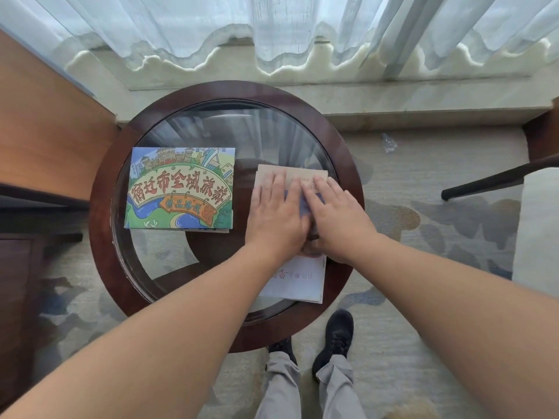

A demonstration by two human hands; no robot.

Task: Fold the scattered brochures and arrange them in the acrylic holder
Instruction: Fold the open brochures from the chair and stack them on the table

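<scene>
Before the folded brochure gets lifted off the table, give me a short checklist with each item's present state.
1. Both hands flat on the brochure: ok; left hand and right hand press the tan brochure.
2. Crease finished: cannot tell, the hands cover it.
3. Colourful brochure lying clear of the hands: ok.
4. Acrylic holder in view: not ok, none visible.
5. Glass table has free space: ok.
6. White leaflet underneath, near edge: ok, but it overhangs the wooden rim.
</scene>
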